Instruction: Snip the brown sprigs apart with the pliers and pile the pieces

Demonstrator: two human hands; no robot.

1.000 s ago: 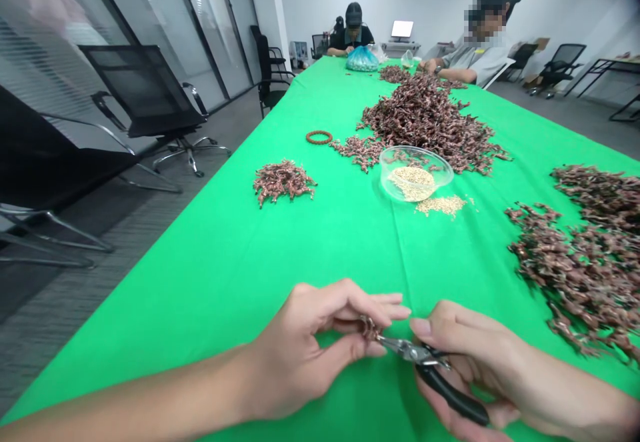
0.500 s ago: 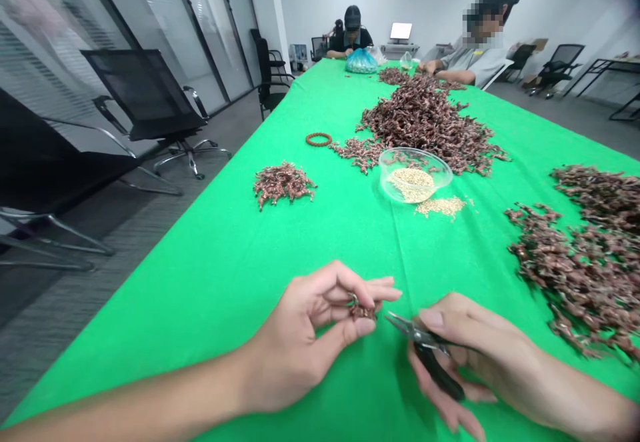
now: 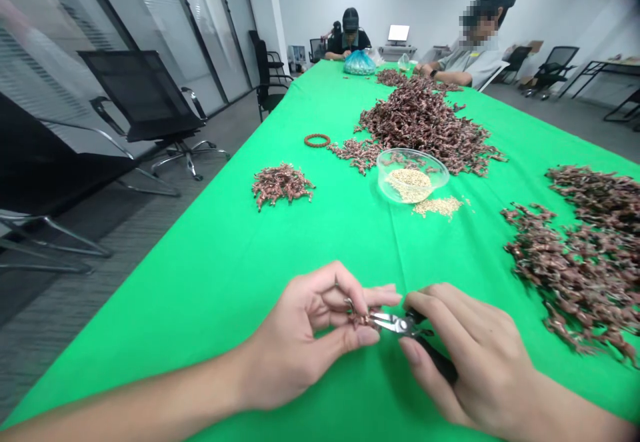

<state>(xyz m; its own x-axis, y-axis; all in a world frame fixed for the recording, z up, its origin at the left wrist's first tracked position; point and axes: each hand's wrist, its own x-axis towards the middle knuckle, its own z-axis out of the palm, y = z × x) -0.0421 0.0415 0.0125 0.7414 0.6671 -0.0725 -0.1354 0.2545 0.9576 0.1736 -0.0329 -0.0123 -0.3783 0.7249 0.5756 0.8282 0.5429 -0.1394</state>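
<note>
My left hand pinches a small reddish-brown figure between thumb and fingers above the green cloth. My right hand is wrapped round black-handled pliers, whose metal tips touch the figure. Beyond my hands stands a clear plastic bowl with small pale gold pieces in it, and more such pieces lie beside it. A small pile of brown figures is at the left, a larger heap behind the bowl, and another pile at the right.
A brown beaded ring lies left of the large heap. A blue plastic bag is at the far end. Two people sit there, one in black, one in grey. Black chairs stand left of the table.
My right hand has turned over and moved left and slightly up, bringing the pliers' tips onto the figure. My left hand has barely moved.
</note>
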